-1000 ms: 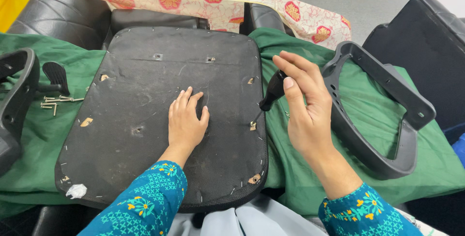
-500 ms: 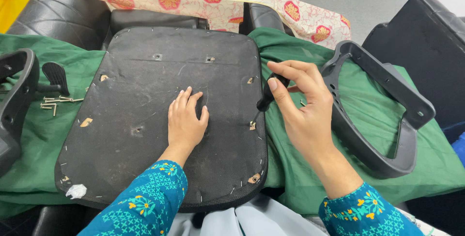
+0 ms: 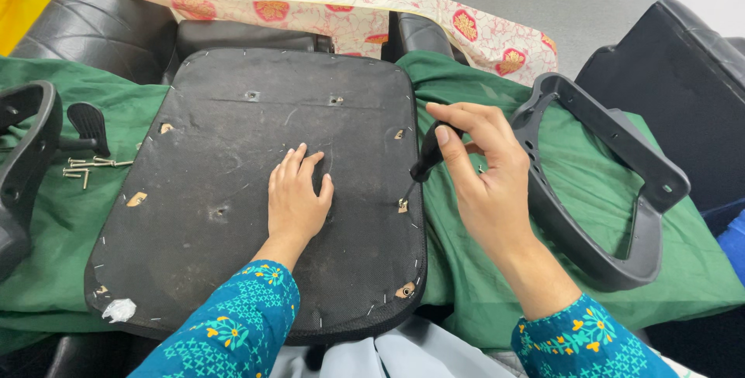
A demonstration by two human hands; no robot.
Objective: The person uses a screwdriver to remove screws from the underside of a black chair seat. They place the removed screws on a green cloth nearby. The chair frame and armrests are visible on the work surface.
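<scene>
An upturned black chair seat base (image 3: 225, 192) lies on a green cloth (image 3: 559, 215), its fabric underside stapled around the edge. My left hand (image 3: 297, 199) rests flat on the middle of the base, fingers spread. My right hand (image 3: 485, 180) grips a black-handled screwdriver (image 3: 425, 162), whose tip points down at a small fitting on the right edge of the base (image 3: 403, 206).
A black plastic armrest frame (image 3: 613, 184) lies on the cloth to the right. Another black armrest (image 3: 23, 161) and several loose screws (image 3: 85, 167) sit at the left. A floral cloth (image 3: 341, 5) drapes over black cushions behind. A black chair part (image 3: 683, 91) stands at the far right.
My right hand has shifted its grip and lowered the screwdriver tip toward the fitting on the base's right edge. My left hand has stayed in place.
</scene>
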